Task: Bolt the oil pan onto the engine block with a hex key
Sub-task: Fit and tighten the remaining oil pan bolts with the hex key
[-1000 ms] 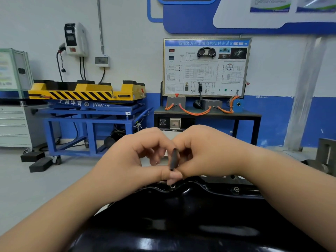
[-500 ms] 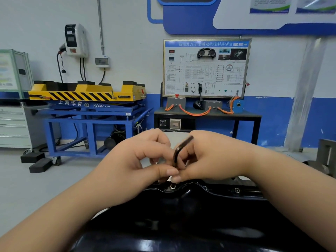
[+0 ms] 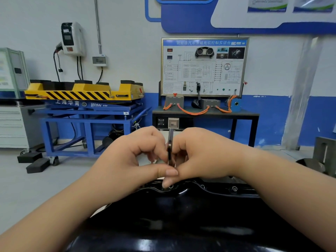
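My left hand and right hand both pinch the hex key between them; its shaft stands upright, aimed at the bolt on the oil pan rim just below.

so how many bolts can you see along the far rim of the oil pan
2: one bolt under the hex key, a second bolt further right on the oil pan rim; others may be hidden.
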A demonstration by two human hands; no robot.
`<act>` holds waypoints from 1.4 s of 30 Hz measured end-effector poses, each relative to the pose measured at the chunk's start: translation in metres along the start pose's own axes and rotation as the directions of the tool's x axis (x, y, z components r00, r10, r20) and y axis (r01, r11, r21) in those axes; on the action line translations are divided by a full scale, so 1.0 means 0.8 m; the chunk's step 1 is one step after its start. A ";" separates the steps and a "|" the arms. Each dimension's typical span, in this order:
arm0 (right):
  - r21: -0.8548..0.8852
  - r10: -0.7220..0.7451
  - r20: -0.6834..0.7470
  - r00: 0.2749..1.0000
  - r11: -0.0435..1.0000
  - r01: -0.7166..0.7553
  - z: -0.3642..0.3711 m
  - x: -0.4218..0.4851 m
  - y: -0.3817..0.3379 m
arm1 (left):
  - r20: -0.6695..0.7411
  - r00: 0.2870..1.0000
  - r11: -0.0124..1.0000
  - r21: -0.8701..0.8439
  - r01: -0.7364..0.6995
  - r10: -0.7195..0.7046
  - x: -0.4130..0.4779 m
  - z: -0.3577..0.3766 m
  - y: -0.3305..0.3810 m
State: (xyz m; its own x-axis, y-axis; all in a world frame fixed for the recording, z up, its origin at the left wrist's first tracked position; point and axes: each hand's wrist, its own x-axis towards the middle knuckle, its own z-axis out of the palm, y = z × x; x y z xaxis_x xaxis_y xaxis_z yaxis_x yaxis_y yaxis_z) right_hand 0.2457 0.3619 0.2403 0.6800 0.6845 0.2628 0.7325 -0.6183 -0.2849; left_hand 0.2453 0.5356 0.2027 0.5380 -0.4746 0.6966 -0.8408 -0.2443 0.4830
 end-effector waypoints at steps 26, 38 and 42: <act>0.107 0.025 0.040 0.999 0.994 -0.030 -0.002 -0.001 0.002 | 0.014 0.999 0.998 -0.043 0.042 -0.042 0.001 0.001 -0.005; 0.149 0.027 0.006 1.000 0.988 -0.027 -0.004 -0.001 0.007 | 0.026 1.000 0.999 -0.039 -0.002 0.003 -0.001 0.003 -0.010; 0.079 0.011 -0.006 1.000 0.997 -0.010 -0.002 -0.001 0.003 | -0.001 0.999 0.996 -0.072 0.043 -0.043 0.003 0.004 -0.007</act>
State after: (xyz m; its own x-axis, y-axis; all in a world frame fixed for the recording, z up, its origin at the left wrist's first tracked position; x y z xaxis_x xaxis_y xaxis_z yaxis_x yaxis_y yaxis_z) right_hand 0.2475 0.3592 0.2410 0.6881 0.6754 0.2652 0.7206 -0.5931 -0.3591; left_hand 0.2509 0.5331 0.2001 0.5741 -0.4630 0.6753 -0.8103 -0.2031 0.5496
